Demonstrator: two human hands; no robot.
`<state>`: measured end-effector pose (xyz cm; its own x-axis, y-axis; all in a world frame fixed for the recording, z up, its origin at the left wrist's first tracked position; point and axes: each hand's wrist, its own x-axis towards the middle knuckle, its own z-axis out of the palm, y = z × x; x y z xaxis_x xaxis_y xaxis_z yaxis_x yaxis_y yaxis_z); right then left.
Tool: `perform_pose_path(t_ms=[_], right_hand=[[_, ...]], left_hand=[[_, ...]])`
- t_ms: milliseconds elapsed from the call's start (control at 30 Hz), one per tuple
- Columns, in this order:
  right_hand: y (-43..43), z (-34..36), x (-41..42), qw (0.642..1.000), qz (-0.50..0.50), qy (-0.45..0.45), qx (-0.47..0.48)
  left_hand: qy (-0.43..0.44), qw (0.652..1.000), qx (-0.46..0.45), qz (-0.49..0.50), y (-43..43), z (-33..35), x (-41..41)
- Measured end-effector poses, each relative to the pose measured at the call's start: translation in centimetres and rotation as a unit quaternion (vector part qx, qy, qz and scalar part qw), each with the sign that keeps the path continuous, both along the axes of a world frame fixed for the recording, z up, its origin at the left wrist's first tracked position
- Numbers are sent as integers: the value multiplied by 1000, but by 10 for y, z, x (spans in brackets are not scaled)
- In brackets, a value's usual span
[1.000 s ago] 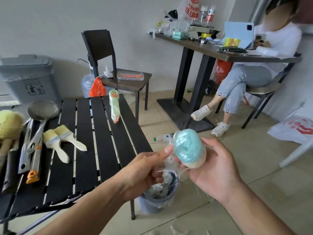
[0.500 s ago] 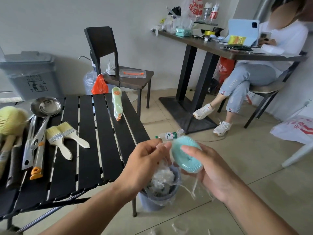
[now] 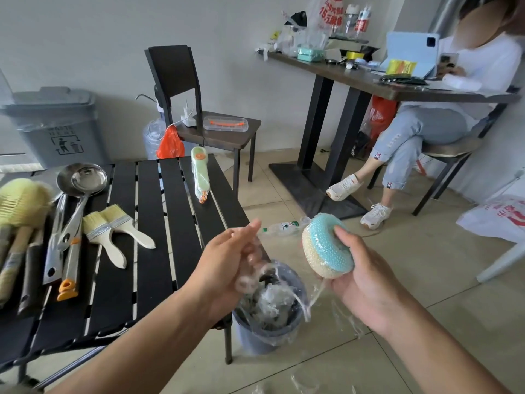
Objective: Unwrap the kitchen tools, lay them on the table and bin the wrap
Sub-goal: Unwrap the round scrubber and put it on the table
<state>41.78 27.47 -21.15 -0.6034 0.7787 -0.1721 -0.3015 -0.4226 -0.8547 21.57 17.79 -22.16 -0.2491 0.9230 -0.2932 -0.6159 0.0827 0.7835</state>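
My right hand (image 3: pixel 366 277) grips a round teal and cream scrub sponge (image 3: pixel 326 248) with clear wrap still clinging to it. My left hand (image 3: pixel 230 260) pinches a strand of clear plastic wrap (image 3: pixel 284 280) that stretches from the sponge down over a small grey bin (image 3: pixel 267 334) full of crumpled wrap. Both hands hover just above the bin, right of the black slatted table (image 3: pixel 159 251). On the table lie two paint brushes (image 3: pixel 113 231), a steel ladle (image 3: pixel 79 189), a yellow brush (image 3: pixel 20 200) and a green wrapped tool (image 3: pixel 200 174).
A large grey waste bin (image 3: pixel 56 126) stands behind the table. A black chair (image 3: pixel 199 109) holds a clear box. A plastic bottle (image 3: pixel 284 227) lies on the tiled floor. A seated person (image 3: pixel 426 123) is at a dark desk (image 3: pixel 383 83) to the right. Wrap scraps (image 3: pixel 301 385) litter the floor.
My hands have pulled apart: the left drew a strand of wrap off to the left, and the right turned the sponge so its cream side shows.
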Motion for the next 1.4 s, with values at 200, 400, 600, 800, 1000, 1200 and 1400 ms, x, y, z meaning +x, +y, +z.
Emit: perform_pose_path(t_ms=[200,400,600,800,1000,1200,1400], right_hand=[[-6,-4,-7,998,48,-18,30],[-12,-7,-7,975,47,-144,163],[-14,-5,-6,923,10,-248,296],[13,2,6,991,-115,-63,36],[23,10,15,990,-136,-20,21],[14,8,11,994,-101,-33,25],[3,1,2,999,-18,11,-35]], left_hand=[[160,971,7,-176,-8,4,16],[220,969,31,-107,-10,6,19],[448,887,90,-67,-15,11,25],[506,860,55,41,-12,6,15],[514,857,10,37,-5,6,-1],[609,788,-60,-71,-3,10,-18],[453,886,-5,-103,-11,17,-9]])
